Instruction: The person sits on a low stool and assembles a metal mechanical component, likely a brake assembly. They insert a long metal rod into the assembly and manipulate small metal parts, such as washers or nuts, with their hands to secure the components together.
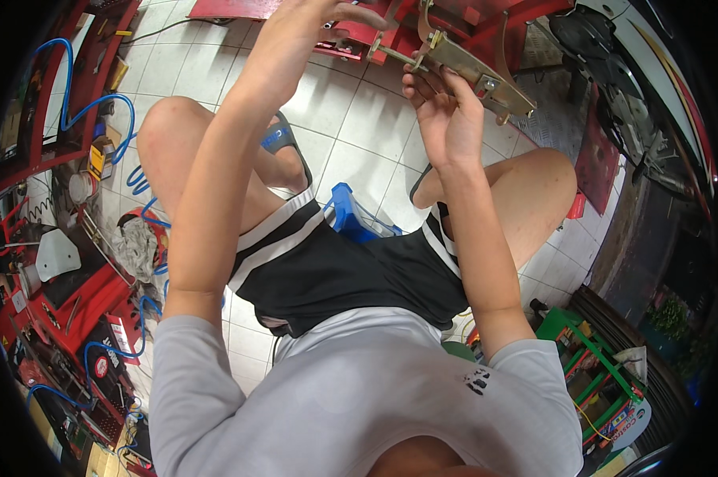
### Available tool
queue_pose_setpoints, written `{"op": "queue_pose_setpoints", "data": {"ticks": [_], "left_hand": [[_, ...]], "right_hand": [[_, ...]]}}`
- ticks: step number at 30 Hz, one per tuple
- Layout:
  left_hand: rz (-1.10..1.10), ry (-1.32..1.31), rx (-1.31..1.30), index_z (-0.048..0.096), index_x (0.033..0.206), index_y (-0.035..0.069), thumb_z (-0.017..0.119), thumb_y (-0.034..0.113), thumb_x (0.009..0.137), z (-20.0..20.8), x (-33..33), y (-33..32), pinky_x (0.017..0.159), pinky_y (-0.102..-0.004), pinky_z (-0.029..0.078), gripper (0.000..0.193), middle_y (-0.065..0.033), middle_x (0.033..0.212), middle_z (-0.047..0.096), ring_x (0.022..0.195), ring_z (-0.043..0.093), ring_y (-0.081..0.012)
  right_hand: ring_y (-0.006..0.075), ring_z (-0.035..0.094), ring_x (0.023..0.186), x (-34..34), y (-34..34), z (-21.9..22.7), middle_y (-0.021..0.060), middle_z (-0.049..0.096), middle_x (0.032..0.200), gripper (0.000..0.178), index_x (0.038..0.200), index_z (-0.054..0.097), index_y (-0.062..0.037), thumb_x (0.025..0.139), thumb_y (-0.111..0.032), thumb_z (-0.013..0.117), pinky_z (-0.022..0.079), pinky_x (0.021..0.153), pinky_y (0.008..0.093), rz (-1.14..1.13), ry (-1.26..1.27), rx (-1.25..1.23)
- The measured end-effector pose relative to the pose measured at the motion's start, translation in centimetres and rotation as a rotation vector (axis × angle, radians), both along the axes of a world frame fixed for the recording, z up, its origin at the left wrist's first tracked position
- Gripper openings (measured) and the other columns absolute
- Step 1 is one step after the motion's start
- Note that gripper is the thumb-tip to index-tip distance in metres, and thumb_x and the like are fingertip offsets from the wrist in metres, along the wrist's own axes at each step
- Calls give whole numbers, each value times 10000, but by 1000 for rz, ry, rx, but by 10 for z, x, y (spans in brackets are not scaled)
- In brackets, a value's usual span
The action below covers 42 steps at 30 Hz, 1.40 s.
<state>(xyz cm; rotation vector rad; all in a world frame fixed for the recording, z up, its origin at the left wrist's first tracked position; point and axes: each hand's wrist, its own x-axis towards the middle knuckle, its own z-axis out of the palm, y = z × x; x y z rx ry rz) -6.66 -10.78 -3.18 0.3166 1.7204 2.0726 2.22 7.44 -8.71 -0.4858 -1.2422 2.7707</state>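
My left hand [303, 32] reaches to the upper edge, partly cut off, its visible fingers stretched out and apart beside a red metal surface [339, 49]. A small dark metal piece shows by its fingers; I cannot tell whether it is touched. Palm up, my right hand [450, 119] has its fingers curled at the end of a long brass-coloured bolt [397, 56]. Its thumb lies against the lower edge of a brass-coloured metal bracket [474, 70]. This bracket slants down to the right, attached to a red frame [486, 32]. The fingertips behind the bolt are partly hidden.
White floor tiles [351, 115] lie between my knees, with a blue plastic stool [347, 211] under me. Red tool shelves and a coiled blue air hose [96, 103] stand left. A motorcycle [653, 103] is at upper right, a green crate [593, 362] at lower right.
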Motion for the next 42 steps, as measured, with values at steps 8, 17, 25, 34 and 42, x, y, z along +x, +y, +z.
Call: {"op": "queue_pose_setpoints", "data": {"ticks": [8,17,25,34,42], "left_hand": [[-30,-196,244,591,1110,-2,506,280,937,-8,-8,0,910,-369,425,342,-134,1083,625,1028,570,-231],[51,222,-325,558,1199,-12,394,312,982,-18,-8,6,954,-319,391,422,-138,1050,656,1065,584,-197],[92,146,-378,603,1129,-14,445,315,973,-8,1,11,859,-279,430,397,-87,978,683,931,601,-126],[-90,295,-297,541,1216,-25,419,252,992,-27,-13,9,919,-301,433,376,-115,1035,656,967,612,-173],[-62,238,-135,528,1211,-61,402,243,993,-10,-6,12,923,-324,439,395,-134,1022,666,987,613,-194]], "right_hand": [[257,585,910,0,1,0,198,603,1085,330,1164,521,71,939,-151,427,473,810,362,15,8,1],[258,589,910,1,1,0,190,608,1090,341,1173,526,69,931,-156,443,472,796,349,6,4,-15],[262,599,900,2,2,-1,200,621,1064,342,1164,537,70,933,-165,444,477,795,352,11,-4,-3],[254,595,894,2,1,2,205,624,1053,320,1141,550,54,939,-169,441,465,813,348,3,7,-1],[252,589,898,3,3,2,206,619,1056,323,1141,547,58,936,-169,442,462,812,344,21,1,4]]}}
